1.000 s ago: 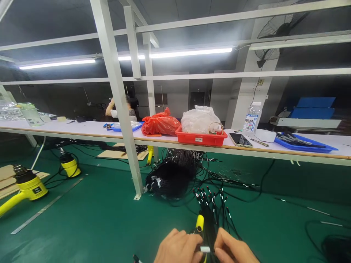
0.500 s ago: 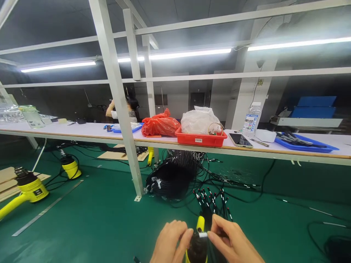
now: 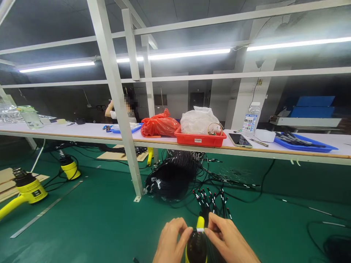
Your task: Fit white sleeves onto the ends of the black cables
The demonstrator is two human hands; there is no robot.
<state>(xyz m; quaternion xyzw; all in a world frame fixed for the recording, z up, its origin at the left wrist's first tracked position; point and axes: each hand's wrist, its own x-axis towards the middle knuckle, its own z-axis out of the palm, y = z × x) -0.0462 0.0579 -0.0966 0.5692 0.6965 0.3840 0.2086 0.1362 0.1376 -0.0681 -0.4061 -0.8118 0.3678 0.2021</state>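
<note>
Left hand [image 3: 172, 239] and right hand [image 3: 227, 239] are both closing in a pinch on a white sleeve [image 3: 200, 230] around black wires [image 3: 205, 213], just above a yellow heat gun [image 3: 196, 248].

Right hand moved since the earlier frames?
Yes, upward: the right hand now sits nearer the black cable coil, which has not shifted.

Long fluorescent tubes [image 3: 175, 54] on the ceiling light the room brightly from above, and the right-hand tube [image 3: 296, 44] flares into hazy glare. The white table [image 3: 68, 128] looks pale, soft shadows lie beneath it on the green floor [image 3: 82, 215], the far room [image 3: 68, 98] falls dim, and wide-angle distortion tilts the white uprights [image 3: 115, 98].
</note>
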